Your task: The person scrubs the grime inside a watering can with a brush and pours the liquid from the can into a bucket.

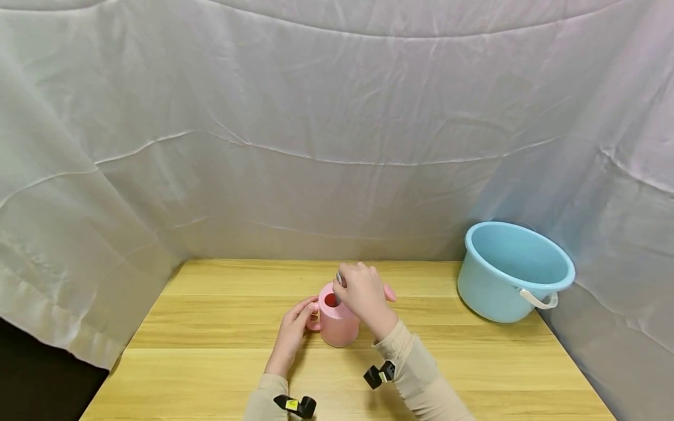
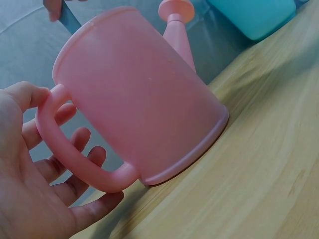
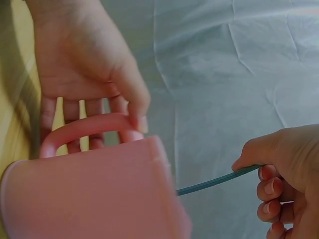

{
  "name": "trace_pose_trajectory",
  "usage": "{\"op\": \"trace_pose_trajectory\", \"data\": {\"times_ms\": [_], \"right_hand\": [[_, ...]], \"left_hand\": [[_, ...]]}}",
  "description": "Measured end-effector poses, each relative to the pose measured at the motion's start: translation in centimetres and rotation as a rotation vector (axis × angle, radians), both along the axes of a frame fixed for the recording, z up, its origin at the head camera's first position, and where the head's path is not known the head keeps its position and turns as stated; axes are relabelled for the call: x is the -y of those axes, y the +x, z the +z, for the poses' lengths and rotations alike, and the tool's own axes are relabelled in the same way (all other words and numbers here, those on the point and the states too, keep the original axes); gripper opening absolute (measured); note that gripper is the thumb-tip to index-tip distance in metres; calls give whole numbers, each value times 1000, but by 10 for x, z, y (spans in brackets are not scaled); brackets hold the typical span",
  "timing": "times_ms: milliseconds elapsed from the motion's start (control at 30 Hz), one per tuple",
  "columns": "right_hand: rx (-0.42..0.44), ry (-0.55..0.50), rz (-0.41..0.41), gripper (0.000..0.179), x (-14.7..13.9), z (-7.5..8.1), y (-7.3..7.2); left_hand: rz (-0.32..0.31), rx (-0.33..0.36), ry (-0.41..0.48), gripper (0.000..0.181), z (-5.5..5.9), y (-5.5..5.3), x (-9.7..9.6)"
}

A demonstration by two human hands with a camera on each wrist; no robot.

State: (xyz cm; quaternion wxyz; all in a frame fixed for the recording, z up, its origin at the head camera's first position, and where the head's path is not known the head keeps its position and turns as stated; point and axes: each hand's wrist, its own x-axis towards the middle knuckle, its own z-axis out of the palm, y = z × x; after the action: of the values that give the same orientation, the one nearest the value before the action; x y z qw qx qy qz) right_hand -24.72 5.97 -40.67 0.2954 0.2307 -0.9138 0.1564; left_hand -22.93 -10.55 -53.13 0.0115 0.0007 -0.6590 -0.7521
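Observation:
A pink watering can (image 1: 339,328) stands upright on the wooden table, its sprinkler head (image 2: 176,10) pointing away to the right. My left hand (image 1: 293,328) holds the can's loop handle (image 2: 67,154), the thumb on its upper part and the fingers reaching behind and through the loop. Above the round top opening, my right hand (image 1: 364,292) pinches a thin blue-grey stick-like handle (image 3: 217,183) between thumb and forefinger. The stick's lower end is hidden inside the can, so its kind cannot be told.
A light blue bucket (image 1: 502,298) with a white handle grip (image 1: 538,299) stands at the table's back right. Grey cloth (image 1: 326,117) hangs behind and along both sides. The wooden tabletop (image 1: 210,374) extends around the can.

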Motion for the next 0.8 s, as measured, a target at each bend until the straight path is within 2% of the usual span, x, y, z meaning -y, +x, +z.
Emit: {"op": "trace_pose_trajectory", "data": {"times_ms": [300,467,800], "right_hand": [[140,63,-51,24,2,-22,-3],[138,32,-56,21,4,-25,-3],[141,24,-59,24,3,-22,-2]], "left_hand": [[-3,5,10,39,-2,0,0],[-4,1,10,41,-1,0,-1],[9,-8,-2,40,1,1,-1]]}}
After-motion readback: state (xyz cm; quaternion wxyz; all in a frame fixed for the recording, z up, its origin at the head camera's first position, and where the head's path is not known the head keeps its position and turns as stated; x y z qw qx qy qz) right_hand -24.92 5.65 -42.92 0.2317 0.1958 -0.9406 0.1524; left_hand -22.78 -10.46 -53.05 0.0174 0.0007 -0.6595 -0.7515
